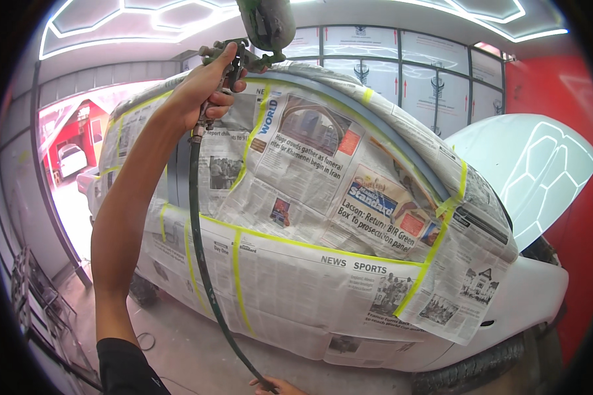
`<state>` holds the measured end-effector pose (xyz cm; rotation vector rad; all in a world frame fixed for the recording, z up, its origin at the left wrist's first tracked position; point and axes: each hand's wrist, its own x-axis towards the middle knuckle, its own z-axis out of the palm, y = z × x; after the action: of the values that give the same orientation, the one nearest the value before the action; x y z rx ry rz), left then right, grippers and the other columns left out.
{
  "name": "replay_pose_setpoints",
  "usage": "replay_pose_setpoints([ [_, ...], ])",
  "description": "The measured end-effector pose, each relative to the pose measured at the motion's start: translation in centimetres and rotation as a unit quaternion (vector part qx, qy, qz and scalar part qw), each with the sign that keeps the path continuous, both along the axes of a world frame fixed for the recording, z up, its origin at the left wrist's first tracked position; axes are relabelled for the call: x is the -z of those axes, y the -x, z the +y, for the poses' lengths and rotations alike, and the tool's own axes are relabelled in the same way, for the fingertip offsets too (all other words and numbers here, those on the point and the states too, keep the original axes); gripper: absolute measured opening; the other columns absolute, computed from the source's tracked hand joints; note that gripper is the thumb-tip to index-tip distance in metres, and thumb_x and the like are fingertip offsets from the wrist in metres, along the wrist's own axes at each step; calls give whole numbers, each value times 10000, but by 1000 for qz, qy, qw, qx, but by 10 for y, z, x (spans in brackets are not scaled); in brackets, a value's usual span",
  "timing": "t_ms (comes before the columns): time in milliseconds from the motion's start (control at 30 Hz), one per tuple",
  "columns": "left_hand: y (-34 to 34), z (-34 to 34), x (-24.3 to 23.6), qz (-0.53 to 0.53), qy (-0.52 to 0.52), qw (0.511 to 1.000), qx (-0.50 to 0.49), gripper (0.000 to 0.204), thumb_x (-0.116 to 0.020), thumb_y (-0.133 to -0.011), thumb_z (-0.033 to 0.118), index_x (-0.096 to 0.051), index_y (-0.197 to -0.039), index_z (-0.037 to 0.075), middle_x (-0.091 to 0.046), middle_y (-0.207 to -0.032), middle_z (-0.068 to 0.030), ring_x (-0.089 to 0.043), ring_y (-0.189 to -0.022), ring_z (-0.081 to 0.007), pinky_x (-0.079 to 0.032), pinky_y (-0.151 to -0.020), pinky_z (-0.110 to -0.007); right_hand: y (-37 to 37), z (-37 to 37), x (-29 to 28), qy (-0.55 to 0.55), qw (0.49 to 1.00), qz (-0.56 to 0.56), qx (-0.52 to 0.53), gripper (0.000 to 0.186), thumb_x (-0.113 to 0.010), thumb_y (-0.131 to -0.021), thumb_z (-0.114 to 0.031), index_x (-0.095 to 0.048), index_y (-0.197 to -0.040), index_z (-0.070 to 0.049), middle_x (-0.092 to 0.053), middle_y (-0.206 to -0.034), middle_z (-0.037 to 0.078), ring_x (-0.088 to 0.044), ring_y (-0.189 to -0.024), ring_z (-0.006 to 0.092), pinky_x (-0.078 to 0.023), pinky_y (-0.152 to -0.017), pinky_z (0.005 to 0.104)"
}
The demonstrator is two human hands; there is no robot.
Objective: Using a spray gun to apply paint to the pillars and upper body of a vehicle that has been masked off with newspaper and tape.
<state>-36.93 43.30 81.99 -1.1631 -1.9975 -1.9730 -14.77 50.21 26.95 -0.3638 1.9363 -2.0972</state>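
Note:
My left hand (201, 92), raised high, is closed around the grip of a spray gun (250, 59). A greenish-grey cup (270, 26) sits on top of the gun, partly cut off by the upper edge. The gun is in front of the car's roof edge, its nozzle end toward the right. From the grip a dark air hose (201, 243) hangs down and curves to the lower edge. There my right hand (280, 387), mostly cut off, has its fingers closed on the hose. Newspaper (296, 171) held by yellow-green tape (310, 245) covers the car's windows and side.
The car's bare white panel (530, 296) and a wheel (471, 368) lie at the lower right. Beyond stands a raised pale hood (527, 171) before a red wall (547, 85). A metal rack (36, 296) is at the left, beside a bright doorway with another car (71, 160) outside.

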Motion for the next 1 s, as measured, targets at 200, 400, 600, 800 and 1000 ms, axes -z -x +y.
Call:
replay_pose_setpoints([
  [200,14,-19,10,-3,-31,999,15,579,-471,-918,581,-535,-1031,17,-526,-791,-9,-265,-412,10,-221,-299,-166,5,-5,-1,-24,999,-32,33,435,-705,-837,-363,-608,-1142,-68,-590,-962,45,-515,-898,158,-433,-811,311],
  [400,9,-49,36,-16,-82,996,26,611,-444,-927,586,-552,-1080,4,-540,-830,-19,-262,-409,-1,-229,-296,-169,9,-7,0,-64,996,-65,13,485,-696,-834,-408,-602,-1160,-61,-603,-995,66,-523,-925,174,-429,-838,321],
  [600,-12,-95,76,-41,-130,989,63,611,-417,-928,601,-542,-1072,21,-527,-853,-29,-265,-395,-18,-228,-288,-180,12,-14,0,-89,994,-58,-4,459,-676,-846,-384,-601,-1151,-50,-612,-991,75,-532,-929,175,-432,-833,318],
  [800,-24,-129,133,-131,-138,981,24,643,-383,-923,628,-535,-1112,32,-526,-850,-35,-252,-374,-17,-215,-256,-172,23,-29,-27,-66,986,-100,-113,459,-656,-854,-351,-580,-1159,-17,-613,-991,82,-539,-930,185,-443,-826,328],
  [1000,-43,-157,181,-184,-156,970,38,657,-341,-936,624,-517,-1145,26,-534,-856,-47,-257,-355,-41,-240,-245,-190,32,-42,3,-157,980,-30,-117,510,-652,-845,-348,-550,-1195,10,-626,-1025,109,-549,-920,211,-457,-814,353],
])
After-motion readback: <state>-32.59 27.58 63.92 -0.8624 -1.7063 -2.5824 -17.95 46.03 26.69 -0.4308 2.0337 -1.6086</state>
